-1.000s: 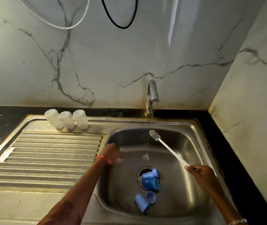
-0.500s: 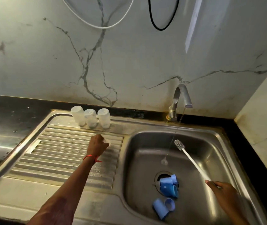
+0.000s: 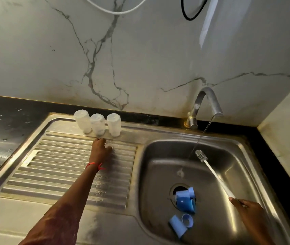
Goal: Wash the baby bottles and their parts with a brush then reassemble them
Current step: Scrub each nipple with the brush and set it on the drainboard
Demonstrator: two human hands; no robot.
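Three white bottles (image 3: 97, 124) are stood inverted in a row on the back ledge of the sink (image 3: 140, 132). Just in front of them, over the ribbed drainboard (image 3: 61, 165), a small clear part (image 3: 108, 144) is pinched in the curled fingers of the left hand (image 3: 101, 150). The brush (image 3: 215, 175) is gripped at its handle end by the right hand (image 3: 248, 212), with the bristles held beside the thin stream from the tap (image 3: 204, 101). Blue parts (image 3: 185, 199) are lying in the basin around the drain.

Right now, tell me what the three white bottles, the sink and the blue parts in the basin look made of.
The three white bottles: translucent, frosted-looking plastic, likely; light passes dully through the walls. The sink: stainless steel, brushed, by its grey metallic sheen and pressed drain ridges. The blue parts: opaque matte plastic, probably, given the even colour and thin moulded walls.
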